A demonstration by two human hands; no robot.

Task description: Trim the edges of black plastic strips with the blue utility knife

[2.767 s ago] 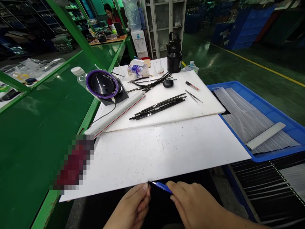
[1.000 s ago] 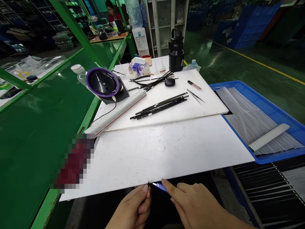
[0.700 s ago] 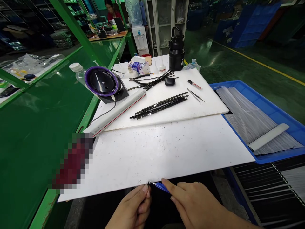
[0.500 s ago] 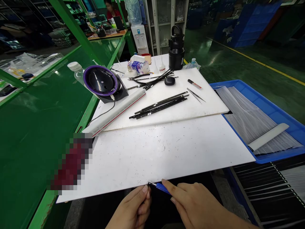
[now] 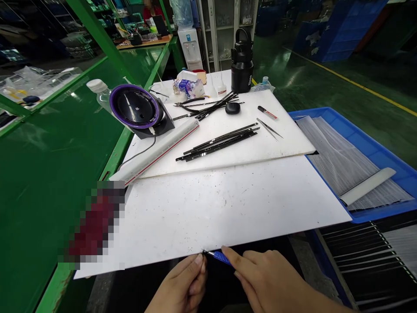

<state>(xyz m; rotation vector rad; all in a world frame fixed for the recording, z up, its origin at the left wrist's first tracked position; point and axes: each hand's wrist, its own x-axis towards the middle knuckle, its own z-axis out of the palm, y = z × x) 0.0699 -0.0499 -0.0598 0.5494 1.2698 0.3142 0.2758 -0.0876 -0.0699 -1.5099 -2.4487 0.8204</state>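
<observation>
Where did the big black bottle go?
The black bottle stands upright at the far end of the white board, right of the glue bottle and behind the little black case.

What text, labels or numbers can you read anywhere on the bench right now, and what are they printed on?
No text here can be read with certainty.
Black flask: white vertical print near its base, too blurred to read.
Purple-rimmed round device: small white mark at its centre, too small to read.
Blue and white packet: printing blurred.
Small bottles: labels illegible.
Long white ruler: no legible markings.
Blue-handled tool in the right hand: no print visible.
</observation>
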